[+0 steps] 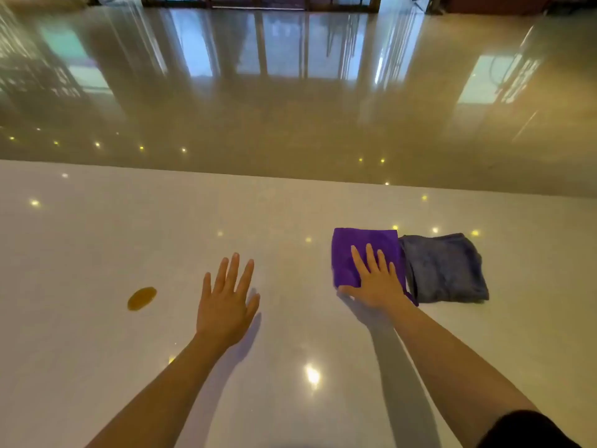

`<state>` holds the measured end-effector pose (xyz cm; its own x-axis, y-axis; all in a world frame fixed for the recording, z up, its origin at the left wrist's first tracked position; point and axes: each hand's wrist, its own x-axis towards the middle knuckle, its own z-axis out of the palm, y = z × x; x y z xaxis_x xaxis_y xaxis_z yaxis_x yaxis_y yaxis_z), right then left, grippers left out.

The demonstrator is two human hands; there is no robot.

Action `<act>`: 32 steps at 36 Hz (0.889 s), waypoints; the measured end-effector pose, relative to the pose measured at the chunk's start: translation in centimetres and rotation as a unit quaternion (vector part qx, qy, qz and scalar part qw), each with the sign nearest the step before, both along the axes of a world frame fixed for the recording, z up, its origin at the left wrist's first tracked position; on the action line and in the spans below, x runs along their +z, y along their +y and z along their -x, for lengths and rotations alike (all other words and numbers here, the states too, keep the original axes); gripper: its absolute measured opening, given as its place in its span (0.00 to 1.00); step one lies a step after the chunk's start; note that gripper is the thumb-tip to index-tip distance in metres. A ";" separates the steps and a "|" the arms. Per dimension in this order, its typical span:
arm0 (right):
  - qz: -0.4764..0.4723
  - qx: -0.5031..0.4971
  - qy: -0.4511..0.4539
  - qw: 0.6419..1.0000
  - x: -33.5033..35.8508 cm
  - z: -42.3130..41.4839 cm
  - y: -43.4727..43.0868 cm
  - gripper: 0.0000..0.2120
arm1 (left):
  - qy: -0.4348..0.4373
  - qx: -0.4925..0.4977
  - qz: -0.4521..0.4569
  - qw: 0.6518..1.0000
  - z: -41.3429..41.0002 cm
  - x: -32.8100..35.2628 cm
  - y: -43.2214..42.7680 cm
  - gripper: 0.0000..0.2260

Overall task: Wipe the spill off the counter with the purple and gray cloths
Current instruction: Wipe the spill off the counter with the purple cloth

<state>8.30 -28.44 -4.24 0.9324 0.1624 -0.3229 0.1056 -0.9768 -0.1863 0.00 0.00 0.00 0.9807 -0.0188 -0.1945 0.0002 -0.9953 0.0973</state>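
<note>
A small oval brown spill [141, 298] lies on the white counter [97, 237] at the left. A folded purple cloth [358, 247] lies on the right side, with a folded gray cloth [447, 270] touching its right edge. My right hand [376, 279] rests flat on the purple cloth, fingers spread and thumb at the cloth's near edge. My left hand [226, 299] hovers just above the counter between the spill and the purple cloth, fingers apart and holding nothing.
The counter's far edge [290, 179] runs across the middle of the view. Beyond it lies a glossy floor [290, 108] that reflects windows and ceiling lights. Light spots glint on the counter.
</note>
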 end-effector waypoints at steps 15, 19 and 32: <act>-0.066 0.005 0.035 0.997 -2.0 -1.6 -0.3 0.26 | -0.025 0.072 -0.043 0.996 2.2 0.1 2.5 0.40; -0.074 0.014 0.048 0.996 -2.6 -0.3 -0.2 0.27 | -0.019 0.110 -0.041 0.993 5.4 -0.3 3.9 0.37; -0.079 -0.006 0.052 0.995 -3.0 9.0 5.0 0.29 | 0.018 0.210 -0.021 0.977 13.3 -3.3 12.2 0.27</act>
<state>-0.66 -23.42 -7.24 0.8977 0.2071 -0.3889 0.0655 -0.9355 -0.3471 -13.27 12.22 -3.34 0.8932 0.3917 -0.2207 0.4113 -0.9102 0.0491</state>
